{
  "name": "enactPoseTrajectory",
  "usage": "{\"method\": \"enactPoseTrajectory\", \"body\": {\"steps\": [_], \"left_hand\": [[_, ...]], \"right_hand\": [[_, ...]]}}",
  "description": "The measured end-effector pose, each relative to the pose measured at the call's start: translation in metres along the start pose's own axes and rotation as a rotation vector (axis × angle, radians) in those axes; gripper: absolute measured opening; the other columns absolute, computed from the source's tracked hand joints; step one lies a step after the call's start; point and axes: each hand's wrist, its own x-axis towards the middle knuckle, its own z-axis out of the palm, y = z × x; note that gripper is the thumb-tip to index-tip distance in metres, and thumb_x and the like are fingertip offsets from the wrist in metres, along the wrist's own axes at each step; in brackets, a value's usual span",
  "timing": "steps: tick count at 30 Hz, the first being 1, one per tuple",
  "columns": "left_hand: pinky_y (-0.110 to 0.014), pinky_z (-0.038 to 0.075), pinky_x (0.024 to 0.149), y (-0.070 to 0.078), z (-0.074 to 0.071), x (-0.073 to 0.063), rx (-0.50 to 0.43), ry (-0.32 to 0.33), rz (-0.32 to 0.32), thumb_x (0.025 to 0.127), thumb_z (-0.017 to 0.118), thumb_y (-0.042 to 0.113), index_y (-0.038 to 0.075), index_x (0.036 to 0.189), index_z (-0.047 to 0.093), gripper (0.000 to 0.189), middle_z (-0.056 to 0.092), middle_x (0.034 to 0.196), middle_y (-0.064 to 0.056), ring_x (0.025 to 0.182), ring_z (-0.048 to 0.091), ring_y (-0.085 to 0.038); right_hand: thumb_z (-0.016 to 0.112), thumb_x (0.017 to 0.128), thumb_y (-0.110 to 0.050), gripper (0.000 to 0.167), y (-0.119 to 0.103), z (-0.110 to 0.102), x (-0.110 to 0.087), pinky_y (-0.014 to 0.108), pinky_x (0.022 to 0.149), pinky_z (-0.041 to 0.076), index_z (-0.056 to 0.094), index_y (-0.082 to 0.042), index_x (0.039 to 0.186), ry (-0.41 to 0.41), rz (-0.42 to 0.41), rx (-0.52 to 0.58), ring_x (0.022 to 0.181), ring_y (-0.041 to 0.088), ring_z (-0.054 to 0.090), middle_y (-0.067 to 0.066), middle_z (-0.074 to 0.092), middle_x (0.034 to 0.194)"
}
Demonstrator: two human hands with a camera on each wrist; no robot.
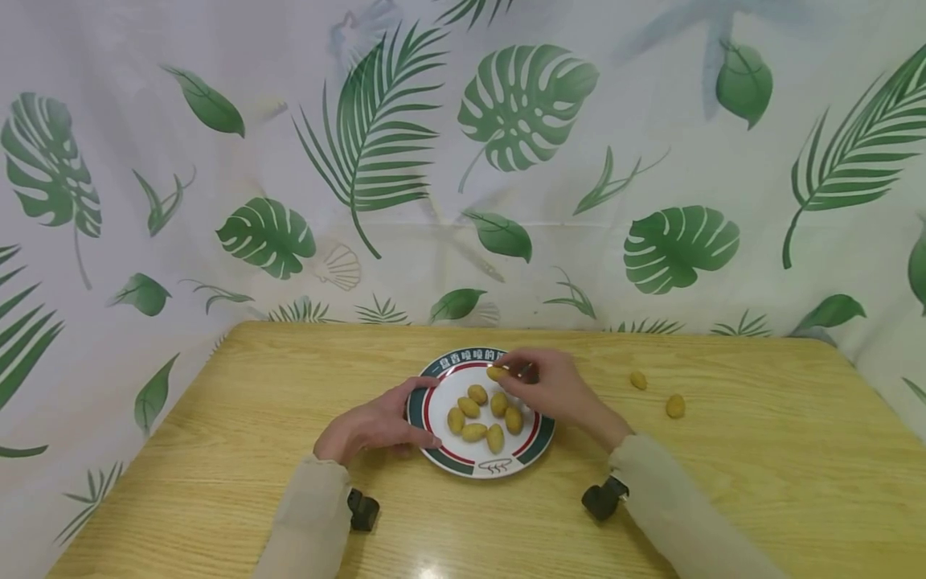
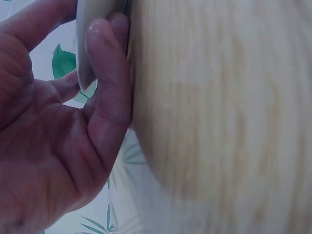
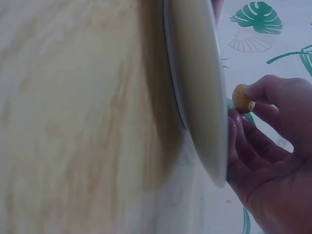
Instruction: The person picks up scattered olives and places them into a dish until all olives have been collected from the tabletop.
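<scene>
A round white plate (image 1: pixel 450 461) with a dark teal and red rim stands on the wooden table, and several small oval yellow-brown fruits (image 1: pixel 474 433) lie on it. My left hand (image 1: pixel 379 418) grips the plate's left edge; in the left wrist view, fingers reach beneath the plate's rim (image 2: pixel 87 73). Over the far right part of the plate, my right hand (image 1: pixel 553 388) pinches one more such fruit (image 1: pixel 496 373) between thumb and fingertips. The right wrist view shows this pinched fruit (image 3: pixel 243 99) just above the plate, with the other fingers close to the rim.
Two loose fruits, one farther back (image 1: pixel 637 379) and one nearer (image 1: pixel 675 405), lie on the table (image 1: pixel 760 450) right of the plate. Behind the table hangs a white cloth (image 1: pixel 405 281) printed with green leaves. Both wrists carry small black devices (image 1: pixel 604 498).
</scene>
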Motion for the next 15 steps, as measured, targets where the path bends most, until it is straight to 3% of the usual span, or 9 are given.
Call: {"method": "enactPoseTrajectory", "body": {"steps": [15], "left_hand": [[-0.028, 0.050, 0.069, -0.0014, 0.0003, 0.0007, 0.009, 0.006, 0.002, 0.081, 0.087, 0.020, 0.030, 0.153, 0.039, 0.088, 0.046, 0.141, -0.014, 0.093, 0.061, -0.022]], "right_hand": [[0.072, 0.095, -0.022, 0.021, -0.0006, 0.0073, 0.0076, 0.024, 0.065, 0.051, 0.074, -0.013, 0.114, -0.085, 0.089, 0.007, 0.081, 0.015, 0.060, 0.005, 0.072, 0.098]]}}
